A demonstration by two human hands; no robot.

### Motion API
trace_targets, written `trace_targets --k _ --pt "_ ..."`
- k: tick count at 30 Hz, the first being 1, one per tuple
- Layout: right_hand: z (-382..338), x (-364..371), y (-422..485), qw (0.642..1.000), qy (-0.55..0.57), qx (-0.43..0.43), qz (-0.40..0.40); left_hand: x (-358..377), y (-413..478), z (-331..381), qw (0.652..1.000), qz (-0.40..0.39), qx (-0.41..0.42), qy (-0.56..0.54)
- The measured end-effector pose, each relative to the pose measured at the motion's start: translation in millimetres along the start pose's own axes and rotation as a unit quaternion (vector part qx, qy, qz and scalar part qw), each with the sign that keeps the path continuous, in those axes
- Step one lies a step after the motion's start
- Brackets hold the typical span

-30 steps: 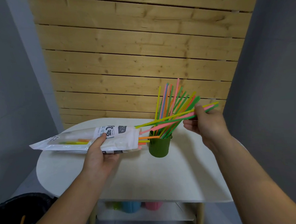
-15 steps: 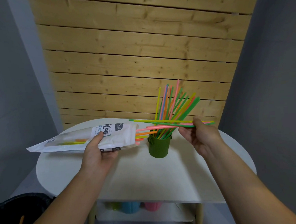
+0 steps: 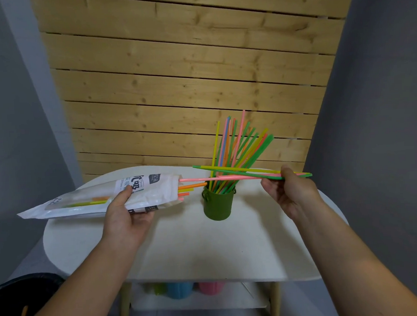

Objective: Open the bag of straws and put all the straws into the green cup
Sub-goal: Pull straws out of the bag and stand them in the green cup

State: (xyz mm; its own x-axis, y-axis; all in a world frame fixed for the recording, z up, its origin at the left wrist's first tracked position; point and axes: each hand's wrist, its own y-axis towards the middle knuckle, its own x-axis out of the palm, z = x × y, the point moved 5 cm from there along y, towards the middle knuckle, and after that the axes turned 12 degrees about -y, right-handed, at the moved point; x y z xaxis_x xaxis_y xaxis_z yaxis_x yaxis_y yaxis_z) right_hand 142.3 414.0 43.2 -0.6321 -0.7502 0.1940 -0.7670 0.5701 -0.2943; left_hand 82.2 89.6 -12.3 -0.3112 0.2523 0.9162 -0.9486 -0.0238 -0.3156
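At frame centre-right, a few light, slippery straws [image 3: 239, 175] are pinched near one end by the right hand [image 3: 291, 192], above the green cup [image 3: 218, 204]. The limp bag [image 3: 103, 199] is gripped mid-length by the left hand [image 3: 127, 214].

I see left hand [image 3: 127, 214] palm-up, fingers curled in a grasp; right hand [image 3: 290, 192] pinching, both forearms extended.

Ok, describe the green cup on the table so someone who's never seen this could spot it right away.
Find the white round-edged table in front of the wooden slat wall. On its top, right of the white bag, stands the green cup. It is the only cup on the tabletop and the only one bristling with upright coloured straws; the other cups sit on the shelf below.
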Motion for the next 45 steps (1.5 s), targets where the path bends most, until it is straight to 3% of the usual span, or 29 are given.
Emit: trace_targets --k 13,35,45 --pt "-15.7 -38.2 -4.8 0.995 0.028 -0.073 0.056 -2.4 -1.0 -25.4 1.000 -0.007 -0.018 0.024" --pt "-27.8 -71.0 -17.7 0.984 0.089 -0.108 0.112 -4.7 -2.6 -39.8 0.998 0.005 -0.030 0.046" --pt "-32.5 -62.5 -24.8 0.976 -0.028 -0.178 0.120 -1.7 -11.0 -41.9 0.998 -0.005 -0.041 0.049"
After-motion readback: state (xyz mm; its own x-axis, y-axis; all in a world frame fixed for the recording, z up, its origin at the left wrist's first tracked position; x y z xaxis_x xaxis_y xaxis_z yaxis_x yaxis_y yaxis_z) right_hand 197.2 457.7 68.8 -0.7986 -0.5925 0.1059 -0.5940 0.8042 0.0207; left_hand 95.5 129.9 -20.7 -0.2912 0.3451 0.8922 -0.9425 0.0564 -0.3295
